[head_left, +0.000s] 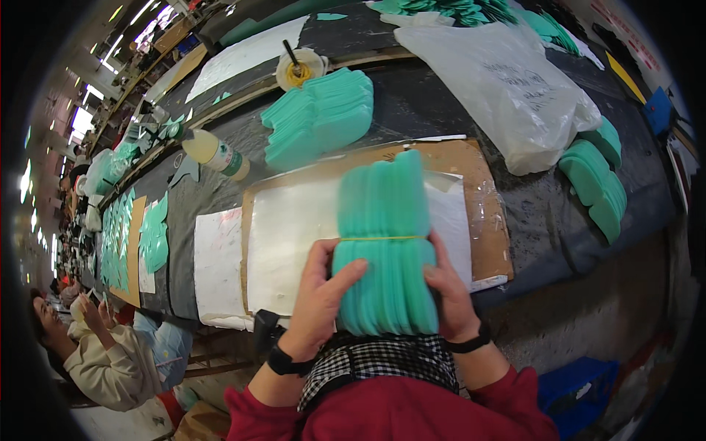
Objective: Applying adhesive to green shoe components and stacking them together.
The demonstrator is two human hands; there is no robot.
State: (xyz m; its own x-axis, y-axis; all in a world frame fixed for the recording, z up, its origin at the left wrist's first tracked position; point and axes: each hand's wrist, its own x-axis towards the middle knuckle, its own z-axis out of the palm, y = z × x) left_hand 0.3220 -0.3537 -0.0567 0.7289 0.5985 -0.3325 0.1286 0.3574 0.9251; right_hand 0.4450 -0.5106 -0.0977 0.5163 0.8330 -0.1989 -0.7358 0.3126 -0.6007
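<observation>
- Nearest, a black-and-white checked cloth (382,365) covers the person's lap, below red sleeves.
- The left hand (316,294) has its grip closed on the left side of the bundle (386,287) of green, layered pieces, thumb lying across its face.
- The right hand (451,298) grips the opposite side, so the bundle is pinched between both hands.
- A yellow band (382,238) goes around the bundle's middle; the bundle is over the near edge of a white sheet (287,250), and whether it touches the sheet I cannot tell.
- Under the sheet, a brown board (487,213) lies on the dark table (533,235).
- Right of the board are more green stacks (594,187).
- Beyond the board sit a loose green stack (323,117) and, left of it, a bottle (217,154).
- Farther back, a white tub (319,64) holds yellow bands; to its right lies a translucent plastic bag (507,88).
</observation>
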